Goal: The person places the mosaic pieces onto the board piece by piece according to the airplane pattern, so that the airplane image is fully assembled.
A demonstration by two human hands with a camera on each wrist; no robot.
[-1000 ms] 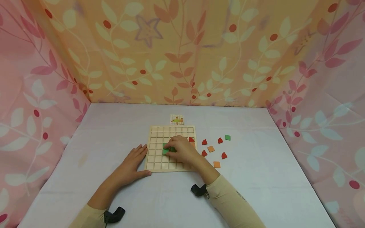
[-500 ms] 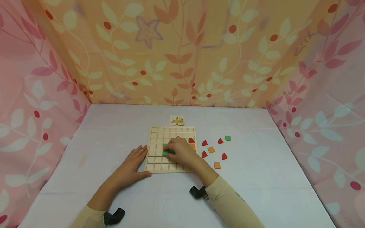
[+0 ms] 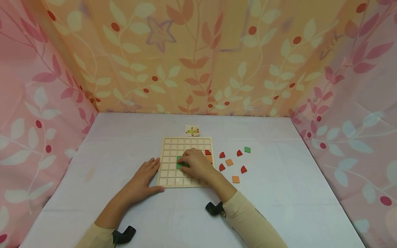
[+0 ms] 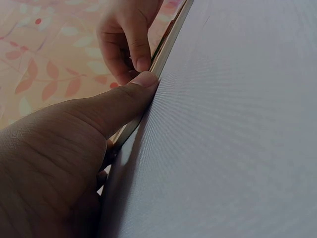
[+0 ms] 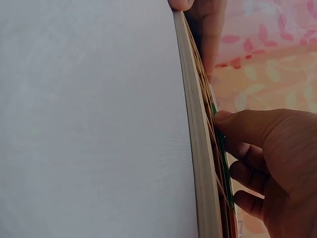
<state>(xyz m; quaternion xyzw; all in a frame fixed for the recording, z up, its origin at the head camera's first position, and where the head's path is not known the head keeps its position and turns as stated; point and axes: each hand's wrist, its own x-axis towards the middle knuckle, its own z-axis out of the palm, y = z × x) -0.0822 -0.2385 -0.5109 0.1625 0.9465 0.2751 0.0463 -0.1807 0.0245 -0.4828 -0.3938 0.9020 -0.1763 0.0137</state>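
Spanning the near left corner of the gridded wooden board (image 3: 172, 165) with the left hand (image 3: 144, 177), laying straight fingers along its left edge and spreading the thumb away to the near edge; seemingly steadying it on the white-covered bench (image 3: 167, 220). Having loose tiles to the right, from a near orange square (image 3: 236, 179) through red wedges (image 3: 244, 169) to a far green piece (image 3: 247, 150). Curling the right hand (image 3: 198, 162) over the board's middle, touching green tiles (image 3: 179, 166) lying there with the fingers; not being able to tell whether pinching one or only pressing. Probably needing to seat each tile flat and square, pressing lightly, then lifting straight up without nudging neighbours. Seeing just beyond the board a small patterned card (image 3: 192, 130), probably being worth a glance.
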